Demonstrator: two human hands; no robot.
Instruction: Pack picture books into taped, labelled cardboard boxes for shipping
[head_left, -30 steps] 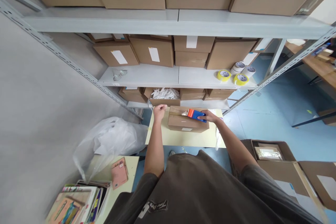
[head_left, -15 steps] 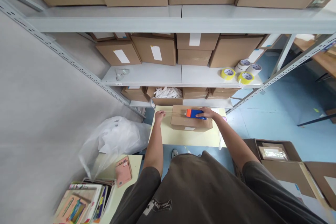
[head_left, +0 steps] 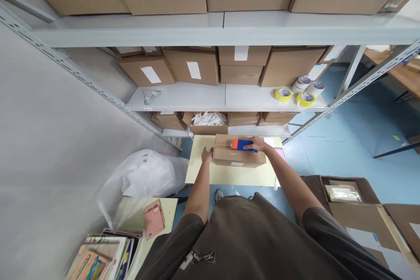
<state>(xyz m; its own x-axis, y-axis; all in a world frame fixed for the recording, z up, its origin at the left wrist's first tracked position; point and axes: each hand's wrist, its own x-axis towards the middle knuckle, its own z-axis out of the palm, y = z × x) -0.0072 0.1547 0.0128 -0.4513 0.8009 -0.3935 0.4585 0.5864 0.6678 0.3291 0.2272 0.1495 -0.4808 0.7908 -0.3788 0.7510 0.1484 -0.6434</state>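
Note:
A cardboard box (head_left: 226,156) lies closed on a pale yellow table (head_left: 197,175), a white label on its near side. My right hand (head_left: 258,144) is wrapped round a blue and orange tape dispenser (head_left: 246,145), which rests on the top of the box along its middle seam. At the box's left end, my left hand (head_left: 206,155) has its fingers apart, with the palm side against the cardboard. Whether tape lies under the dispenser is too small to tell.
Ahead, a metal shelf (head_left: 183,96) bears boxes and several tape rolls (head_left: 305,99). An open box of white strips (head_left: 209,119) sits below. Left are a plastic bag (head_left: 147,173) and a side table with books (head_left: 108,249). Open cartons (head_left: 361,218) stand at right.
My left hand has gone from a closed pinch left of the box to an open hand against its left end. The tape dispenser stays nearly in place in my right hand.

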